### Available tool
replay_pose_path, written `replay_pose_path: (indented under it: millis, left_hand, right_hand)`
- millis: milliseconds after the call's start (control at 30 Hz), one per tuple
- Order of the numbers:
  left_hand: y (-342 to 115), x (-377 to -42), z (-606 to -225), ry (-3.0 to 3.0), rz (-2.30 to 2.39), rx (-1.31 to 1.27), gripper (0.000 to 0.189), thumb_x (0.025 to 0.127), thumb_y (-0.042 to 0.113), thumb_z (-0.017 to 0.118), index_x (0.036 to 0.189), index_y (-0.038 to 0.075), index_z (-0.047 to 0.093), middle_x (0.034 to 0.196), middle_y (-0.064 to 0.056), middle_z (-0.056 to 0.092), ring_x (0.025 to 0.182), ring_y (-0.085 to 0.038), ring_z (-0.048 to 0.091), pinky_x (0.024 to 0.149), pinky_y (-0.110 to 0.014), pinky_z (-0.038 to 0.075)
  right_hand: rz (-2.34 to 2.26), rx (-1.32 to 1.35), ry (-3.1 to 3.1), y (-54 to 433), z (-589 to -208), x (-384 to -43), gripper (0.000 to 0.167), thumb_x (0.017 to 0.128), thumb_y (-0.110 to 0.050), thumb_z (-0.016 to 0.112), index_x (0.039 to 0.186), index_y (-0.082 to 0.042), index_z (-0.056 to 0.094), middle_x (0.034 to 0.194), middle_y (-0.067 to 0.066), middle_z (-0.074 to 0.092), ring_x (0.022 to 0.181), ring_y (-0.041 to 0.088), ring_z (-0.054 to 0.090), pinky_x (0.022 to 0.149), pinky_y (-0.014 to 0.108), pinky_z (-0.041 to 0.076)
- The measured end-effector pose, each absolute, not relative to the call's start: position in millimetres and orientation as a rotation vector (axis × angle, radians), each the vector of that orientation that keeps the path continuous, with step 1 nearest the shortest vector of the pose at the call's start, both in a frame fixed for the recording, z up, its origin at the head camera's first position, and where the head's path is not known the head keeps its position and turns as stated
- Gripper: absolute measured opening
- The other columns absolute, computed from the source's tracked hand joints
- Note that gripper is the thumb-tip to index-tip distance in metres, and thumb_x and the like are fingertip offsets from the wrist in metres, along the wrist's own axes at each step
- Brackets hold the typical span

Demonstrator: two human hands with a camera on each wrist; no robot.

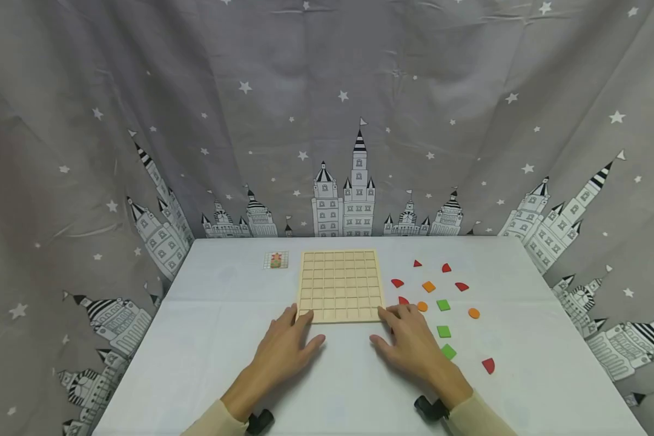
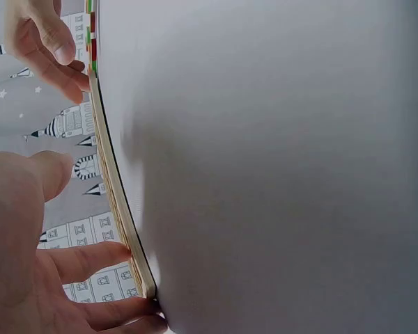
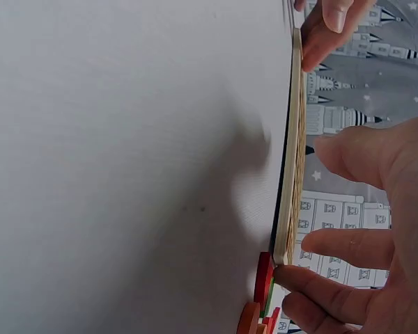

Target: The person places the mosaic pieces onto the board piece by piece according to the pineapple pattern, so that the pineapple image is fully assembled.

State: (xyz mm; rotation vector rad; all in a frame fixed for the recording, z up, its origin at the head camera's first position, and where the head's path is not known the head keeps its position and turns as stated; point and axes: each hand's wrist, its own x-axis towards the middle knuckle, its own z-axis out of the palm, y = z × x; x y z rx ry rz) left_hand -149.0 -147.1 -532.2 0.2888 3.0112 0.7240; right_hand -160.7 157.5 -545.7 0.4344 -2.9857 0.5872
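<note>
A square wooden grid board (image 1: 340,286) lies flat on the white table, its shallow cells bare. At its near left corner my left hand (image 1: 284,345) touches the edge with extended fingers, thumb held apart. My right hand (image 1: 411,345) touches the near right corner the same way, fingers spread. In the left wrist view the board's edge (image 2: 115,188) runs between the fingertips of both hands. Close beside the right fingers lies a red piece (image 3: 263,273), with an orange piece (image 3: 249,318) near it.
Right of the board lie scattered flat pieces: red quarter-rounds (image 1: 488,366), a red triangle (image 1: 417,263), orange rounds (image 1: 473,313), an orange square (image 1: 429,286) and green squares (image 1: 444,331). A small picture card (image 1: 275,260) lies at the back left. A castle-print curtain (image 1: 327,121) hangs behind the table.
</note>
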Motion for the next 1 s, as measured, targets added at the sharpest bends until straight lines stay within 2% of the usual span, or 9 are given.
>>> replay_pose_path:
  millis: [267,433,733,1000]
  left_hand:
    - [-152,-132,-532,3.025,0.697,0.329,0.066,0.108,0.05,0.081,0.16,0.01,0.07,0.174,-0.035,0.054,0.164,-0.055,0.053,0.131,-0.077,0.046]
    - [-155,-120,-529,3.042,0.677,0.35,0.065,0.107,0.049,0.083,0.158,0.01,0.072,0.171,-0.034,0.057,0.162,-0.054,0.056,0.129,-0.076,0.049]
    - [-154,-102,-524,3.059,0.672,0.42,0.063,0.104,0.05,0.086,0.152,0.011,0.076,0.166,-0.036,0.061,0.149,-0.057,0.066,0.118,-0.072,0.059]
    - [-154,-85,-528,3.139,0.643,0.487,0.059,0.101,0.051,0.089,0.145,0.013,0.079,0.159,-0.031,0.069,0.147,-0.05,0.07,0.114,-0.066,0.063]
  right_hand:
    - [0.573,0.471,-2.957,160,-542,-146,0.063,0.1,-0.04,0.092,0.153,-0.01,0.077,0.138,0.011,0.079,0.133,0.035,0.063,0.118,0.057,0.055]
    - [0.574,0.475,-2.954,161,-540,-136,0.058,0.099,-0.04,0.093,0.148,-0.012,0.08,0.136,0.008,0.08,0.126,0.031,0.064,0.113,0.054,0.056]
    - [0.61,0.456,-2.938,168,-540,-116,0.054,0.097,-0.039,0.095,0.143,-0.013,0.084,0.131,0.004,0.082,0.126,0.028,0.066,0.112,0.052,0.057]
    - [0.549,0.549,-2.803,178,-545,-100,0.046,0.094,-0.036,0.095,0.133,-0.014,0.087,0.119,-0.001,0.08,0.115,0.022,0.067,0.105,0.047,0.058]
